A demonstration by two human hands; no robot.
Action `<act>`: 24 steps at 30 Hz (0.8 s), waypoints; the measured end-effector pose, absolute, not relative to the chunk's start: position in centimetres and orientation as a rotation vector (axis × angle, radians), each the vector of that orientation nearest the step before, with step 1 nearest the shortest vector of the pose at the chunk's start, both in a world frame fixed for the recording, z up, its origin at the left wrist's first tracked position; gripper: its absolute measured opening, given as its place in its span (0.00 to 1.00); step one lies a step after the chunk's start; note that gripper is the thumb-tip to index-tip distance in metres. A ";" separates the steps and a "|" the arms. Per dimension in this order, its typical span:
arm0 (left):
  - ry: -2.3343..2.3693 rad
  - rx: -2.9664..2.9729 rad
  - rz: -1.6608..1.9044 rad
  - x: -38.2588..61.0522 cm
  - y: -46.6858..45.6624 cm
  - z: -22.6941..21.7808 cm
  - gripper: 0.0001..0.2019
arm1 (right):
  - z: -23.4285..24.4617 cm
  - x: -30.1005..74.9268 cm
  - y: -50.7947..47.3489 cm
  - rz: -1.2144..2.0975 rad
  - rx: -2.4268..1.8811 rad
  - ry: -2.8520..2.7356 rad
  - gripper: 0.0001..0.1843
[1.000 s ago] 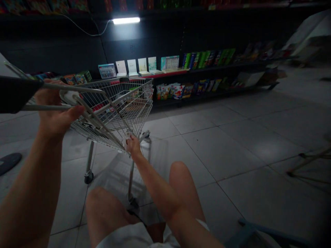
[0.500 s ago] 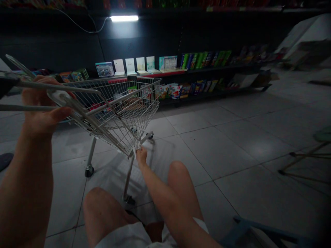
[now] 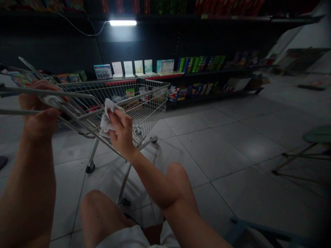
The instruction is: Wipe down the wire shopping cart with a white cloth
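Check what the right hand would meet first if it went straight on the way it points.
The right hand, pinching a white cloth, would probably meet the wire basket of the shopping cart first, though depth is hard to judge here.

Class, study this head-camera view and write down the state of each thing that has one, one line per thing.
Left hand: closed around the frame of the cart.
Right hand: pinching the cloth.
Cloth: white, crumpled.
Cart: upright on its casters, packets inside.
Tube light: lit.
Stool: standing, legs spread.
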State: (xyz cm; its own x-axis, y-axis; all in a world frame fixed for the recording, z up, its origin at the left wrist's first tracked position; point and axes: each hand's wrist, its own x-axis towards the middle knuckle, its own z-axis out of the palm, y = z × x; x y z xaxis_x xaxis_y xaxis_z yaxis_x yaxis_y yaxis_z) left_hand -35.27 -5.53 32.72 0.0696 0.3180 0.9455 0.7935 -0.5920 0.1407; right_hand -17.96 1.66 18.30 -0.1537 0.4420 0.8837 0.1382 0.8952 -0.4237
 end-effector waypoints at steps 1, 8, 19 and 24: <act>-1.011 -1.979 -1.617 -34.8 -5.6 32.9 0.21 | 17.0 -18.1 2.1 0.214 -0.456 -1.771 0.27; -0.906 -1.999 -1.652 -34.2 -5.8 32.9 0.19 | 6.8 -15.9 5.3 0.342 -0.757 -1.852 0.28; -1.011 -1.987 -1.491 -34.7 -6.9 32.9 0.07 | 27.5 -13.2 8.4 -0.040 -0.505 -2.213 0.25; -1.093 -1.994 -1.527 -34.8 -6.9 33.0 0.08 | 28.0 -12.6 11.4 0.005 -0.722 -2.267 0.19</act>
State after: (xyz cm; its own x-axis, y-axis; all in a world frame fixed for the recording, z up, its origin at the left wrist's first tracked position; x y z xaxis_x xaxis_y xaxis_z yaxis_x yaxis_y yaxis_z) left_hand -34.76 -6.90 33.01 0.0979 0.3394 0.9355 0.7761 -0.6145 0.1417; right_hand -12.58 11.44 28.03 -0.5648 0.4996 0.6568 0.4967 0.8414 -0.2129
